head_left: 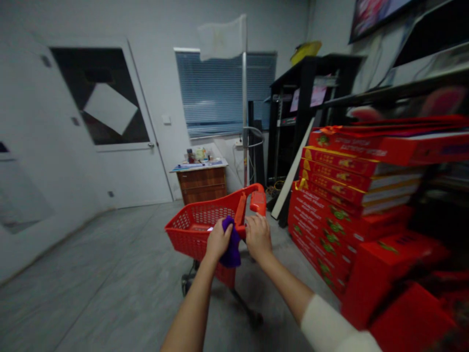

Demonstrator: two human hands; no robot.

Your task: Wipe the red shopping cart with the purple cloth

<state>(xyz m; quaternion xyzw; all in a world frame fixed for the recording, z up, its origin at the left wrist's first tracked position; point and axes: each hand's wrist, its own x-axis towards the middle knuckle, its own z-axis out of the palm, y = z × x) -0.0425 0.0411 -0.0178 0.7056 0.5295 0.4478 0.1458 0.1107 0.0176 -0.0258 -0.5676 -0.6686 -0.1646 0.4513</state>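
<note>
**Gripping a purple cloth over the rear rim of a red shopping cart**

Seen from the head camera, left to right. A white door (124, 178) with a dark glazed panel stands at far left, above the grey floor (91, 278). Beyond it, a wooden drawer cabinet (201, 188) carries small, indistinct items on its surface (198, 167), below a window with slatted blinds (223, 93). In the centre, the red plastic shopping cart (200, 230) stands on its wheels on the floor, directly ahead of the person. The left hand (219, 240) is at the cart's rear rim, its fingers (226, 227) clenched around the purple cloth (231, 249), which hangs down against the cart's mesh side, outside the basket. The right hand (258, 237) lies just beside it, its fingers (252, 222) curled over the same red rim, below the cart's raised orange-red handle (258, 203). A white sleeve (326, 325) covers the right forearm. A metal pole (244, 117) rises behind the cart. At right, a black shelving unit (304, 117) stands behind stacked red boxes (351, 195).
</note>
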